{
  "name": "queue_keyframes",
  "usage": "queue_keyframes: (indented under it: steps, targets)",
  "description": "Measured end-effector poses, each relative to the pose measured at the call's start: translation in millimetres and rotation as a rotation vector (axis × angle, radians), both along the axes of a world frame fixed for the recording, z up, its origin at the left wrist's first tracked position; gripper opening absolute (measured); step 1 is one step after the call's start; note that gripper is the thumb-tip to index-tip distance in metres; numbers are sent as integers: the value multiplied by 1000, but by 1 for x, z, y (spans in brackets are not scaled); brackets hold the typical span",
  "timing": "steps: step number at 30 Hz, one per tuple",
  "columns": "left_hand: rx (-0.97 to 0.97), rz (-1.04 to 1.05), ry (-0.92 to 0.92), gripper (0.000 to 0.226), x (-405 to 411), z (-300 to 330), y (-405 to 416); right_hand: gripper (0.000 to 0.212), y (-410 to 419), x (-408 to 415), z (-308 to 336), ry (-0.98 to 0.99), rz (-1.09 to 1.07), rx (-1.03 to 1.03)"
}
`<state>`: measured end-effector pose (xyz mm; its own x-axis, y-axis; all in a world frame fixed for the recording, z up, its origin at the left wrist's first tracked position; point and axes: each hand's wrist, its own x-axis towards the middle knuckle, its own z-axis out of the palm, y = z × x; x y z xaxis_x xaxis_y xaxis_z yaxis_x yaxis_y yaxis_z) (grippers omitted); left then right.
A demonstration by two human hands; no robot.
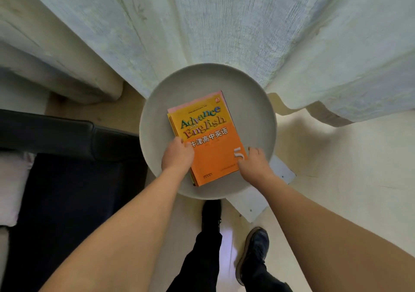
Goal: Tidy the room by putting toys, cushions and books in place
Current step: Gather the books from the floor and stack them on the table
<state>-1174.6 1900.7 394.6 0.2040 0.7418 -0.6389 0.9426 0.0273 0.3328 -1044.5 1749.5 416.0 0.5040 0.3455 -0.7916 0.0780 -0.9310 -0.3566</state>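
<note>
On the round grey table [155, 103], close to the middle of the view, lies a small stack of books [207, 134], and the top one has an orange and yellow cover with the words "Advance with English" and a white number 5. Under this top book the edges of other books show, one pink at the far end and some orange ones on the left side. The left hand [177, 155] grips the near left edge of the stack, with the fingers curled around the side and the thumb lying on the cover. The right hand [254, 162] holds the near right corner of the stack, its fingers bent over the cover beside the number 5. The stack rests flat on the table top, a little turned, so its far end points to the right. Behind the table hangs a pale curtain [224, 22], which reaches down to the light floor [336, 157]. At the left stands a dark sofa [67, 179], just beside the table. Below the table, a flat white board [280, 172] lies on the floor, partly hidden under the table edge. The person's black trousers and dark shoes [254, 253] show at the bottom.
</note>
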Motion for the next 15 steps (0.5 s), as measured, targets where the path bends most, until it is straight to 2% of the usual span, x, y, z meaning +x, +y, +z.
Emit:
queue_keyframes:
  steps: [4,9,11,15]
  targets:
    - [-15,-316,-98,44,9,95,-31,43,-23,2,96,-58,-54,27]
    - [56,-624,-130,47,25,187,-72,40,-62,-7,214,-82,-245,101]
    - [94,-762,-105,42,37,213,-84,43,-87,-10,242,-68,-294,106]
    - [162,-874,-101,37,72,250,-110,62,-139,-3,262,-52,-391,121]
